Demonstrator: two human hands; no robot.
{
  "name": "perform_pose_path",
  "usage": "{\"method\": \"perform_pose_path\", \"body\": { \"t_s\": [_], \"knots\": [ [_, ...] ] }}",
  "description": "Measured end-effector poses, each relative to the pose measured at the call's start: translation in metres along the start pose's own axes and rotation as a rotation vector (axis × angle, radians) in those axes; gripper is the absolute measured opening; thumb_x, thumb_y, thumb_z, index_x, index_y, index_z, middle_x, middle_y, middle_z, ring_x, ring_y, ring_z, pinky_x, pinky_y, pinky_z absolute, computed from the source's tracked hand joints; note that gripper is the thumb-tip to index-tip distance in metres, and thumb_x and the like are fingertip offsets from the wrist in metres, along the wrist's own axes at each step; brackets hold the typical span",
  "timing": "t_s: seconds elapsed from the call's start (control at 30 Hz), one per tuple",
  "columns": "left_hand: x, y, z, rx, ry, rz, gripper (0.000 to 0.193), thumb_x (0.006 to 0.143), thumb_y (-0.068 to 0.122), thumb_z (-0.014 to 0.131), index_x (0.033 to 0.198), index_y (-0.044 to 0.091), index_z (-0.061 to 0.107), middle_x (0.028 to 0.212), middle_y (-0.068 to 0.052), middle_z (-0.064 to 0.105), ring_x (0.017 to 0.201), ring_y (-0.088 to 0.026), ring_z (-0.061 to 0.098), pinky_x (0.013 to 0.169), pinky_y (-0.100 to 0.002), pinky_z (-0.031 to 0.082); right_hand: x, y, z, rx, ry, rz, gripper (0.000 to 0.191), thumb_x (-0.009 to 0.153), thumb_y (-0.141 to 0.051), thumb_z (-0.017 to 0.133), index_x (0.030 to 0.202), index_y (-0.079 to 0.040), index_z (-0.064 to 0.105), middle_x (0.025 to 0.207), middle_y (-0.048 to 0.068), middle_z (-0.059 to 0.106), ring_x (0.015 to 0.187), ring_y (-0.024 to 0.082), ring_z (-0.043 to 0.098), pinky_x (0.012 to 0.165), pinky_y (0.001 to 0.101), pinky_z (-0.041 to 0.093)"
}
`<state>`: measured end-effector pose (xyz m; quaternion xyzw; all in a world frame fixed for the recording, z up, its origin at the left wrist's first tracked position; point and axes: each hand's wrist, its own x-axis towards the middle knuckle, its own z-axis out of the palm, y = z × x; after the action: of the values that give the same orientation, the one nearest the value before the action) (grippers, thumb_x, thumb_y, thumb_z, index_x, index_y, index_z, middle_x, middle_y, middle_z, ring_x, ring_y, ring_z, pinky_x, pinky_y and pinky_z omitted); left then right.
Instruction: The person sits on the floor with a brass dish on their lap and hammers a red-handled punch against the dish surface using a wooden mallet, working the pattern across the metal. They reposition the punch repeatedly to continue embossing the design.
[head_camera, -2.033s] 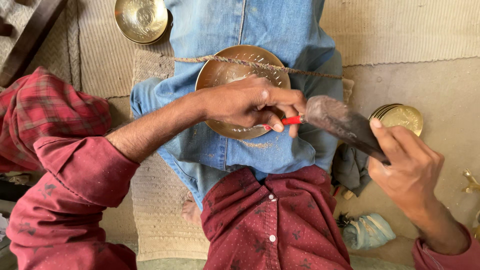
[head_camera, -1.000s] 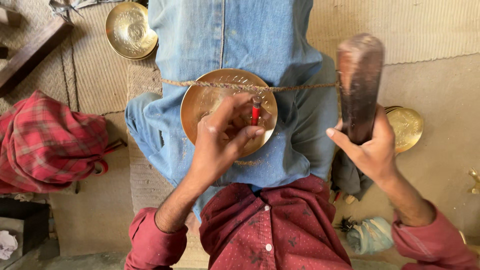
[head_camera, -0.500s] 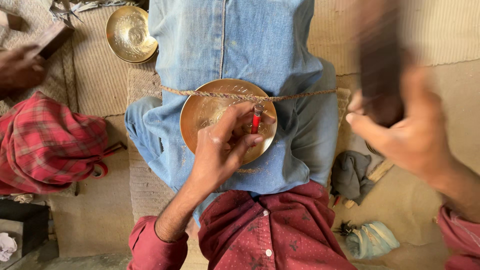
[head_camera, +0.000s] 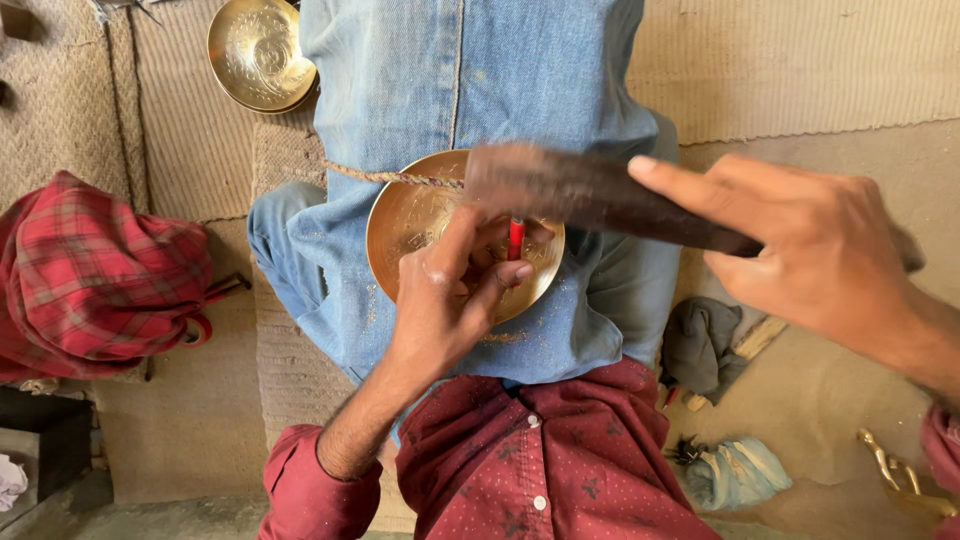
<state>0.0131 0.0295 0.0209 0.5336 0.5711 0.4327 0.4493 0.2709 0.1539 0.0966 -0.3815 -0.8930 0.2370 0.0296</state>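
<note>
Since half a second ago, mallet (head_camera: 600, 195) dropped level over punch. Left hand (head_camera: 450, 300): grip pinched on red punch (head_camera: 516, 238), upright on brass plate (head_camera: 400, 225) in lap. Right hand (head_camera: 810, 250): clamped on mallet. Step: chasing; next strike needs squareness. Beyond: brass bowl (head_camera: 255, 50).

shirt (head_camera: 540, 460): dark red, small print, white buttons | sleeves: rolled | jeans (head_camera: 470, 90): faded blue denim
</note>
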Motion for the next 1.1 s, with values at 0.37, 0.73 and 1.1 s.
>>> {"method": "perform_pose_path", "body": {
  "t_s": [0.37,0.73,1.1],
  "knots": [
    [-0.0012,0.0025,0.0001,0.044,0.024,0.029,0.046,0.092,0.001,0.077,0.132,0.005,0.056,0.116,-0.007,0.079,0.100,-0.019,0.080,0.077,-0.029,0.061,0.0076,0.0001,-0.0042,-0.141,-0.291,0.401,0.096,0.079,-0.004,0.077,0.161,-0.032,0.038,0.092,0.014,0.074,0.082,0.024,0.072,0.075,0.0377,0.059],
    [-0.0006,0.0027,0.0010,0.073,0.042,0.011,0.044,0.091,0.002,0.077,0.130,0.004,0.056,0.115,-0.007,0.079,0.093,-0.020,0.080,0.072,-0.029,0.059,0.0094,-0.0039,-0.0071,0.037,-0.156,0.143,0.099,0.071,0.000,0.071,0.160,-0.026,0.035,0.124,0.017,0.068,0.095,0.033,0.070,0.072,0.0370,0.060],
    [-0.0014,0.0044,0.0026,0.063,0.052,0.012,0.047,0.090,0.001,0.077,0.132,0.004,0.055,0.110,-0.008,0.078,0.089,-0.021,0.081,0.070,-0.030,0.061,0.0012,0.0004,-0.0048,-0.049,-0.169,0.223,0.100,0.072,0.000,0.073,0.161,-0.030,0.036,0.115,0.012,0.073,0.081,0.028,0.070,0.073,0.0393,0.060]
  ]
}}
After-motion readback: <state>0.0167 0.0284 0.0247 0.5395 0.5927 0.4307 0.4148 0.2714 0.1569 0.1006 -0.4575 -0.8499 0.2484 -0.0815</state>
